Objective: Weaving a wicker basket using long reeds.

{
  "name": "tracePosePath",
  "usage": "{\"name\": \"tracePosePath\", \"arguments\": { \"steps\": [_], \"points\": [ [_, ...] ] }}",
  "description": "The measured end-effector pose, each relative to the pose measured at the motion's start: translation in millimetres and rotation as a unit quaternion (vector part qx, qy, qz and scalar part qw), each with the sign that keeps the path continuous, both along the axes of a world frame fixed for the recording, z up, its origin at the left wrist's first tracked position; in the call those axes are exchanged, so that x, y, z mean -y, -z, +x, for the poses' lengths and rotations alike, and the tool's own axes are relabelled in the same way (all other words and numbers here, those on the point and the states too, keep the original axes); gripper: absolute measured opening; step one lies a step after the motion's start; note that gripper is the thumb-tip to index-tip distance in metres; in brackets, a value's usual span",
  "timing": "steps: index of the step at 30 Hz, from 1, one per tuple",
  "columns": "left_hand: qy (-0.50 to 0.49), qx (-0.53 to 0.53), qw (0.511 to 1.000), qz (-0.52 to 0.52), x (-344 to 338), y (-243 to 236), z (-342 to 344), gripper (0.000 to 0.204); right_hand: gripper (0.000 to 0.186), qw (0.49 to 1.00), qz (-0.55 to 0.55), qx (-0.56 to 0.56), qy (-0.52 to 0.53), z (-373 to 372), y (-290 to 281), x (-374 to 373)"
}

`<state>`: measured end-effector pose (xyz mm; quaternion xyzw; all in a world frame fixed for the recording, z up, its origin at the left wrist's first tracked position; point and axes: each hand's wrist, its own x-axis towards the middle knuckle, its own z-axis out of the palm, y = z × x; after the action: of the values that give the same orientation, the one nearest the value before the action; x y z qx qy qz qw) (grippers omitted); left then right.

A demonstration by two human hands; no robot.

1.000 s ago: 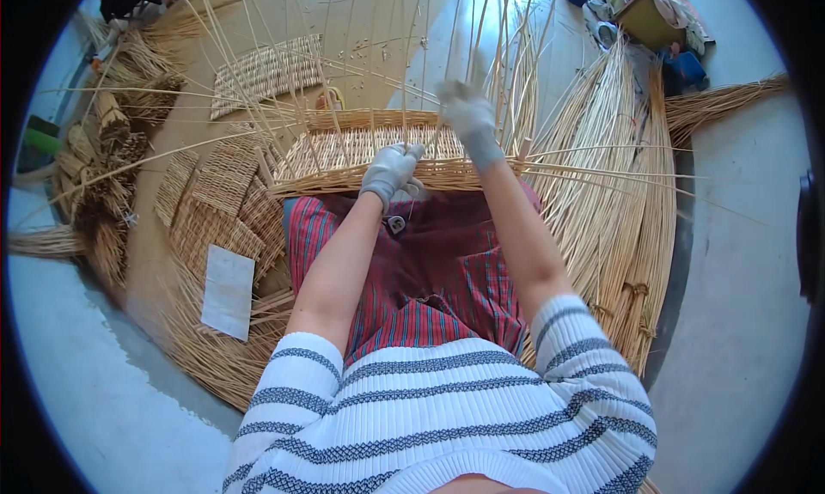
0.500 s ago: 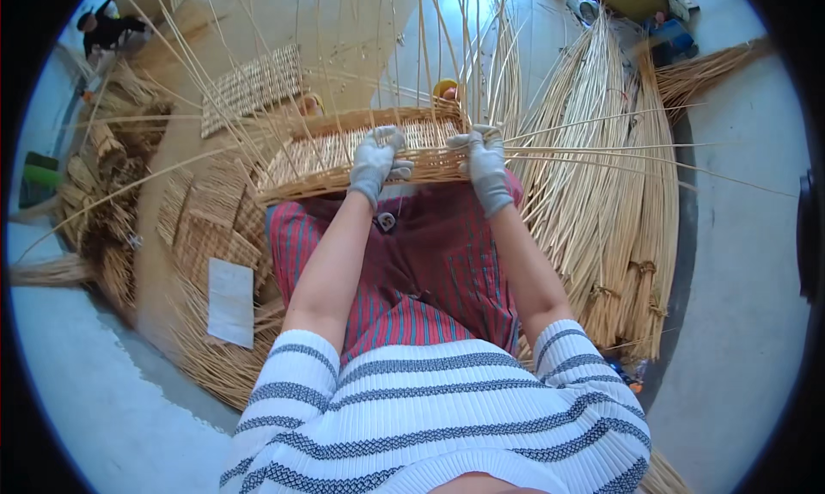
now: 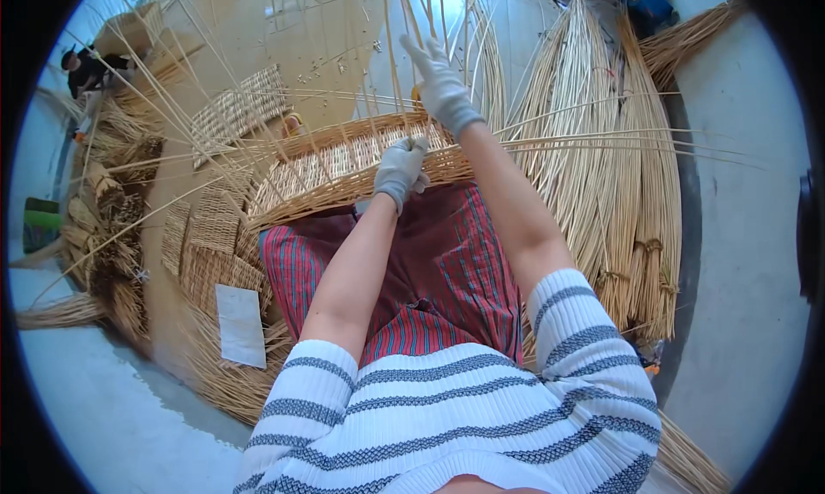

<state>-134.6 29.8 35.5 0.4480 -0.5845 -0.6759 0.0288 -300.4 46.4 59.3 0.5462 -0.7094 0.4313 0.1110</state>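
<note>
A shallow rectangular wicker basket [image 3: 296,180] rests across my knees, its woven base pale and its low walls browner. Long thin rods stand up from the walls, and others stick out sideways. My gloved left hand [image 3: 401,172] is closed on the near wall, right of its middle, with the fingers partly hidden. Beyond the far wall, my gloved right hand [image 3: 443,86] is raised among the upright rods [image 3: 411,13], its fingers stretched out. Whether it touches one of them I cannot tell.
Large bundles of pale rods [image 3: 571,142] lie on the right. Woven panels [image 3: 222,210] and a whitish sheet [image 3: 241,326] lie on the left, near darker bundles [image 3: 112,210]. A person in dark clothes [image 3: 90,69] is at the far left.
My right hand has let go of the near wall and reached up and left to the upright rods, fingers extended. The left hand has shifted right along the wall.
</note>
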Motion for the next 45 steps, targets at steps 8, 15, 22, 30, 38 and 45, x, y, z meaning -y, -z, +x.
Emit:
{"name": "tracePosePath", "arguments": {
  "steps": [8, 15, 22, 30, 38, 45],
  "points": [
    [-0.044, -0.057, 0.994, 0.088, 9.9, 21.5, -12.8, 0.021, 0.016, 0.856, 0.035, 0.463, 0.227, 60.4, 14.1, -158.9],
    [-0.013, -0.167, 0.982, 0.091, 10.5, 37.8, -2.0, 0.058, 0.069, 0.923, 0.260, 0.272, 0.074, 62.7, 32.4, -103.1],
    [-0.002, -0.231, 0.969, -0.092, -25.9, 38.8, 27.4, 0.071, 0.036, 0.963, -0.085, 0.244, 0.080, 96.7, 112.2, -214.6],
    [0.053, -0.195, 0.933, -0.298, -78.3, 59.5, 32.6, 0.073, 0.036, 0.762, 0.464, 0.408, 0.196, 110.0, 266.0, -367.0],
    [0.177, -0.107, 0.850, -0.485, -108.6, 69.2, 44.1, 0.049, 0.065, 0.732, 0.533, 0.377, 0.196, 136.2, 337.1, -357.1],
    [0.185, -0.124, 0.858, -0.463, -105.1, 63.9, 41.0, 0.049, 0.051, 0.724, 0.512, 0.421, 0.192, 117.3, 360.0, -352.4]
  ]
}}
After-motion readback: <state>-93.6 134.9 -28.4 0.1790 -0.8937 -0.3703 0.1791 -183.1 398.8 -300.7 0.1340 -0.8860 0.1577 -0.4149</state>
